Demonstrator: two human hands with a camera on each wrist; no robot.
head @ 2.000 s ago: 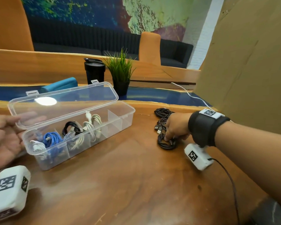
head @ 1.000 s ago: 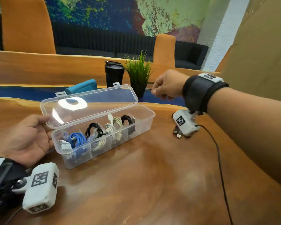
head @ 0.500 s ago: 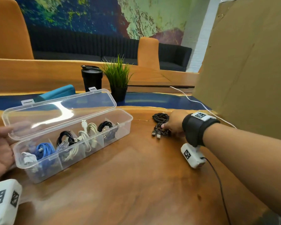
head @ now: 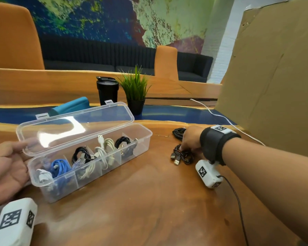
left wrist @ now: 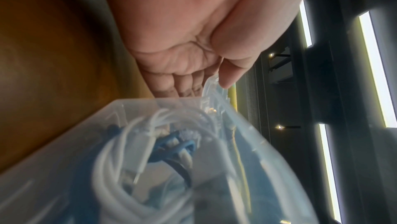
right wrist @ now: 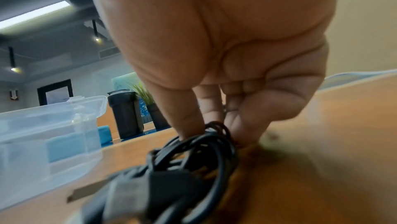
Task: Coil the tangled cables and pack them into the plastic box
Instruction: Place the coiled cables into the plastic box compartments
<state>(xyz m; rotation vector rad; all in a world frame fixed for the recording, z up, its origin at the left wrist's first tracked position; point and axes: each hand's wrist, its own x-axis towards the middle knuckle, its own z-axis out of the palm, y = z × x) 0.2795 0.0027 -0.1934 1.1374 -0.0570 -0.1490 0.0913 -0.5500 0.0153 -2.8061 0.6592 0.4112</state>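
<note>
Pinching black USB cable coil (head: 182, 155) on bench (head: 149, 201) with right hand (head: 191, 137) fingers curled; left hand (head: 5, 167) gripping lid edge of open plastic box (head: 89, 162), four compartments holding coiled cables, right one empty

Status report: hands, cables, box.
Left hand holds clear plastic box lid. Right hand pinching coiled black USB cable on table. Nothing blocking.

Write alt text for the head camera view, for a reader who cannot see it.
A person's right hand pinches a coiled black cable lying on a wooden table, while the left hand holds open the lid of a clear plastic box already holding white, blue and black coiled cables. Behind stand a black tumbler and a small potted plant.
</note>
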